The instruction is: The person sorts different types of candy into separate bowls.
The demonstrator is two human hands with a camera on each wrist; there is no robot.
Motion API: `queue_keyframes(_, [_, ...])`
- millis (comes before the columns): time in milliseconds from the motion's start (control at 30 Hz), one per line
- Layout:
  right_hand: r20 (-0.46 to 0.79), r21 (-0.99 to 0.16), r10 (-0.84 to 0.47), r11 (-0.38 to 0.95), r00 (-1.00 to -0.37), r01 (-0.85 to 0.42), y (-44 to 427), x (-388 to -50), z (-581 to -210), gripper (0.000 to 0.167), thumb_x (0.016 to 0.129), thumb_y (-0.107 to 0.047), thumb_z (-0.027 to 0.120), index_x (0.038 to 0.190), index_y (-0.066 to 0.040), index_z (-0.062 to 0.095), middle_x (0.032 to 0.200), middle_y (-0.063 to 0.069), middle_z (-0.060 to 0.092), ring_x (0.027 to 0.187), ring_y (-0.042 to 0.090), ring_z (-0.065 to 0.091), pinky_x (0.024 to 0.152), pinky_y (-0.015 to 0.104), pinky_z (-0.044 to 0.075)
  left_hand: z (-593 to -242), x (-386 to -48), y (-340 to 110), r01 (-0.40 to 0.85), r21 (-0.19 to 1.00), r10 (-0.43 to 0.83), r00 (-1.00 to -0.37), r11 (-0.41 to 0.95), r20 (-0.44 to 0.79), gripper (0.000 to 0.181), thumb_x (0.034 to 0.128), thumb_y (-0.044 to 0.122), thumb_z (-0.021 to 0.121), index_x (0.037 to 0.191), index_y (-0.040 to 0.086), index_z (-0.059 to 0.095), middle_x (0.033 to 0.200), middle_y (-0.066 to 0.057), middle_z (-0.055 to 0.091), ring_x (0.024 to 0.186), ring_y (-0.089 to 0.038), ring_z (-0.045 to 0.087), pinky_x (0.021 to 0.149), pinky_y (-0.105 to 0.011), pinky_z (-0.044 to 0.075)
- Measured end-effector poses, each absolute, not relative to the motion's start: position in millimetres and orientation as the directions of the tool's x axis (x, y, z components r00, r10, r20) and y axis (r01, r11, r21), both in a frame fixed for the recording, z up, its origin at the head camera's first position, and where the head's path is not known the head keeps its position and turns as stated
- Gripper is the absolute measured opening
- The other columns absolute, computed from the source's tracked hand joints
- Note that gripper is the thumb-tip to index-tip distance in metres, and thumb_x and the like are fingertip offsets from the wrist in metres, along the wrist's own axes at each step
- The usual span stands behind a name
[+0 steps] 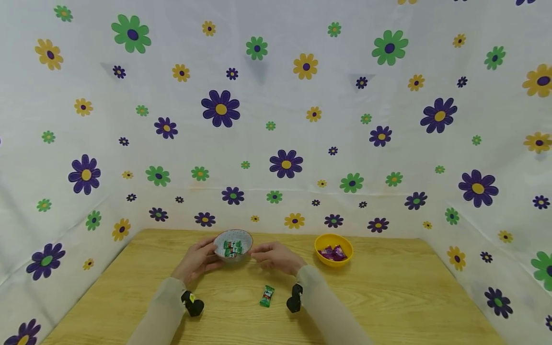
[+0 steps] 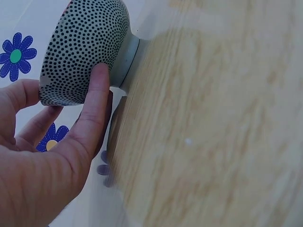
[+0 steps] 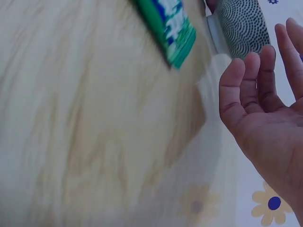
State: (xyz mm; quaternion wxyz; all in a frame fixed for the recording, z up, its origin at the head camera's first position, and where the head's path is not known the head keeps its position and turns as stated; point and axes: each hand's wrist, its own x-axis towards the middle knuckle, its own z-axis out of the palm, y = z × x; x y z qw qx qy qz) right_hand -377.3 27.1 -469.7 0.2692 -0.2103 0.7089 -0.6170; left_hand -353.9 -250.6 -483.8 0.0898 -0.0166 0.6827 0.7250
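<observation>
My left hand [image 1: 199,261] grips the left side of a speckled bowl [image 1: 221,236], its fingers against the dotted outer wall [image 2: 85,47] in the left wrist view. Several green-wrapped candies [image 1: 233,248] lie inside the bowl, which appears tipped toward me in the head view. Just to the bowl's right is my right hand [image 1: 278,258], fingers loosely bent and holding nothing. In the right wrist view, its fingertips look apart from the bowl [image 3: 241,23], though the head view cannot settle that. A single green candy packet [image 1: 267,296] lies on the table between the forearms.
A yellow bowl [image 1: 321,243] with several purple-wrapped candies [image 1: 333,253] stands at the back right of the wooden table [image 1: 401,287]. White flower-printed cloth [image 1: 258,143] hangs behind the table and along both sides.
</observation>
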Motion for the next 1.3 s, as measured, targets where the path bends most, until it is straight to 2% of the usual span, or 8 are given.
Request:
queue_keyframes(100, [-0.147, -0.983, -0.639, 0.180, -0.755, 0.039, 34, -378, -472, 0.039, 0.098, -0.021, 0.060, 0.130, 0.002, 0.060, 0.110, 0.009, 0.062, 0.073, 0.016, 0.046, 0.068, 0.025, 0.044, -483, -354, -251, -0.158, 0.986, 0.105, -0.983, -0.054, -0.152, 0.053, 0.1057, 0.020, 0.042, 0.154, 0.005, 0.026, 0.148, -0.028, 0.039, 0.111, -0.027, 0.062, 0.093, -0.042, 0.055])
queue_keyframes(267, [-0.163, -0.978, -0.650, 0.204, -0.742, 0.035, 44, -379, -477, 0.034, 0.097, -0.019, 0.062, 0.126, -0.002, 0.065, 0.123, 0.011, 0.065, 0.077, 0.013, 0.050, 0.070, 0.022, 0.047, -483, -352, -251, -0.161, 0.986, 0.106, -0.982, -0.047, -0.155, 0.054, 0.1061, 0.020, 0.041, 0.155, 0.006, 0.024, 0.149, -0.028, 0.036, 0.109, -0.025, 0.062, 0.095, -0.044, 0.054])
queue_keyframes(467, [-0.173, -0.934, -0.663, 0.345, -0.729, -0.092, 57, -376, -480, 0.023, 0.092, -0.023, 0.070, 0.111, -0.012, 0.075, 0.116, 0.000, 0.071, 0.088, 0.012, 0.056, 0.070, 0.022, 0.050, -484, -351, -250, -0.156, 0.986, 0.100, -0.984, -0.055, -0.150, 0.054, 0.1055, 0.018, 0.042, 0.155, 0.006, 0.025, 0.149, -0.029, 0.036, 0.110, -0.025, 0.062, 0.095, -0.045, 0.054])
queue_keyframes(633, [-0.184, -0.904, -0.696, 0.398, -0.694, -0.159, 65, -371, -477, 0.019, 0.089, -0.017, 0.072, 0.107, -0.013, 0.076, 0.110, -0.002, 0.072, 0.092, 0.011, 0.058, 0.081, 0.024, 0.047, -484, -351, -250, -0.155, 0.986, 0.104, -0.983, -0.056, -0.148, 0.053, 0.1057, 0.017, 0.041, 0.155, 0.005, 0.024, 0.148, -0.029, 0.036, 0.110, -0.027, 0.062, 0.095, -0.045, 0.054])
queue_keyframes(833, [-0.180, -0.876, -0.745, 0.418, -0.642, -0.239, 65, -369, -477, 0.022, 0.087, -0.012, 0.074, 0.109, -0.014, 0.076, 0.113, -0.005, 0.072, 0.099, 0.008, 0.059, 0.091, 0.024, 0.046, -483, -351, -250, -0.161, 0.985, 0.105, -0.983, -0.063, -0.154, 0.054, 0.1057, 0.018, 0.041, 0.155, 0.005, 0.024, 0.149, -0.029, 0.036, 0.108, -0.026, 0.063, 0.094, -0.044, 0.055])
queue_keyframes(1033, [-0.210, -0.874, -0.779, 0.421, -0.591, -0.243, 60, -366, -473, 0.022, 0.085, -0.009, 0.075, 0.107, -0.011, 0.076, 0.112, -0.002, 0.072, 0.095, 0.010, 0.057, 0.087, 0.026, 0.043, -482, -351, -250, -0.167, 0.984, 0.098, -0.982, -0.065, -0.161, 0.054, 0.1054, 0.018, 0.042, 0.155, 0.005, 0.025, 0.148, -0.029, 0.036, 0.104, -0.023, 0.064, 0.093, -0.043, 0.055])
queue_keyframes(1300, [-0.225, -0.818, -0.789, 0.472, -0.572, -0.330, 61, -363, -473, 0.021, 0.083, -0.010, 0.078, 0.104, -0.014, 0.077, 0.106, -0.008, 0.067, 0.093, 0.007, 0.052, 0.085, 0.023, 0.039, -484, -351, -251, -0.161, 0.984, 0.102, -0.983, -0.075, -0.153, 0.054, 0.1053, 0.018, 0.041, 0.155, 0.005, 0.025, 0.148, -0.029, 0.037, 0.101, -0.021, 0.065, 0.093, -0.043, 0.055])
